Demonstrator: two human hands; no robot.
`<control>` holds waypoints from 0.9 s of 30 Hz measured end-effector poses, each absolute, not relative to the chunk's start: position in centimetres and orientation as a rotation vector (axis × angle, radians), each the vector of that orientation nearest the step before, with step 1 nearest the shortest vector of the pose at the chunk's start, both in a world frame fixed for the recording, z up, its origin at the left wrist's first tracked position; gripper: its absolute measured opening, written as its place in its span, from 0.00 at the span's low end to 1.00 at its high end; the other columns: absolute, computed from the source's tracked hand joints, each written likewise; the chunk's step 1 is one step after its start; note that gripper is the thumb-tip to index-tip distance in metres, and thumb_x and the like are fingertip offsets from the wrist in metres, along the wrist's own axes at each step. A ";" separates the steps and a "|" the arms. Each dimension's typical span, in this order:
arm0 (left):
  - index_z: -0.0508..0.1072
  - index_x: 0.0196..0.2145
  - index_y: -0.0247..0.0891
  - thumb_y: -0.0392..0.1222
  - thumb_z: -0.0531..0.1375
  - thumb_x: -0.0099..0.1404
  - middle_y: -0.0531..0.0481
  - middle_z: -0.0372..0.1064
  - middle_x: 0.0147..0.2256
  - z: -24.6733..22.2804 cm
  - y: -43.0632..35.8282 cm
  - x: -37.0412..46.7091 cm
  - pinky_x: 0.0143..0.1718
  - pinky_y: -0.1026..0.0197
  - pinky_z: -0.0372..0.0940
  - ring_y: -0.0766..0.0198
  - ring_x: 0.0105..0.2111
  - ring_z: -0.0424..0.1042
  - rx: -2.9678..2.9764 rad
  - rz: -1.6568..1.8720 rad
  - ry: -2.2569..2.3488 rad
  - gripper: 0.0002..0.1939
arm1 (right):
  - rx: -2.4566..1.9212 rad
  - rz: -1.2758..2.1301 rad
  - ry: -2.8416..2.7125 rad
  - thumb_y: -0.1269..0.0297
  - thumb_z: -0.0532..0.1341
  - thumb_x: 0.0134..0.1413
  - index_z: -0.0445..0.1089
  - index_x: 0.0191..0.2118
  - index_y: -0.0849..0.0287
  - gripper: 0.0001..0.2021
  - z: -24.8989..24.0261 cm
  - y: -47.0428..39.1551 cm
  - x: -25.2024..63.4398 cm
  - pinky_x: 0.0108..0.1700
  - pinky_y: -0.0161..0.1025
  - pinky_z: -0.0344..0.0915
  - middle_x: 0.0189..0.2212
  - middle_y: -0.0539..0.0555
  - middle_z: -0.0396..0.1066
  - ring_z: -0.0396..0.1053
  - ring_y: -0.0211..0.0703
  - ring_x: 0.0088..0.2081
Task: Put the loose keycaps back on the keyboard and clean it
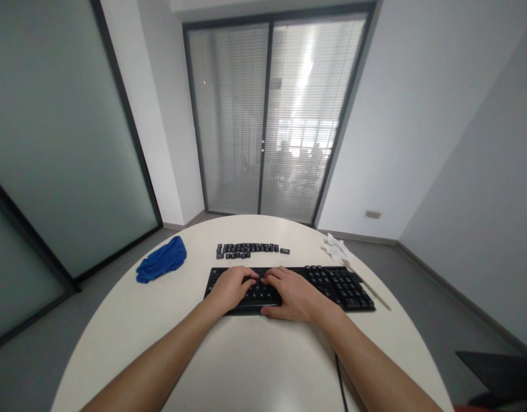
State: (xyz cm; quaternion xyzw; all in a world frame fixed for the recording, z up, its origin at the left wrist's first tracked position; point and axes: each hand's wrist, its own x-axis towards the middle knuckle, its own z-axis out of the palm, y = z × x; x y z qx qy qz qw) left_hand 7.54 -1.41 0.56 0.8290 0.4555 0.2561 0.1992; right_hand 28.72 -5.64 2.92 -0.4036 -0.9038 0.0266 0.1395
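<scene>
A black keyboard (258, 293) lies on the round table under both my hands. Its left and middle area has dark places where keycaps seem to be off. Over the left half, my left hand (233, 286) has its thumb and index finger close together; whatever is between them is too small to make out. My right hand (294, 294) rests across the middle of the keyboard, fingertips on the upper rows close to the left fingers. Its thumb is stretched apart along the front edge. Behind the keyboard, loose black keycaps (251, 248) are laid out in rows.
On the white table (229, 363), a blue cloth (162, 260) lies at the left. Crumpled white tissue (335, 248) and a thin stick (377, 294) are at the right. A black cable (341, 380) runs toward me. A dark object (503, 372) stands at the lower right.
</scene>
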 end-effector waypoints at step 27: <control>0.78 0.45 0.43 0.36 0.59 0.66 0.50 0.78 0.43 1.3 -2.1 7.7 0.48 0.59 0.66 0.57 0.45 0.75 2.416 0.657 1.311 0.12 | -1.144 0.109 -2.595 0.51 0.70 0.49 0.68 0.55 0.60 0.30 3.3 -5.8 28.6 0.56 0.50 0.63 0.48 0.59 0.71 0.67 0.55 0.51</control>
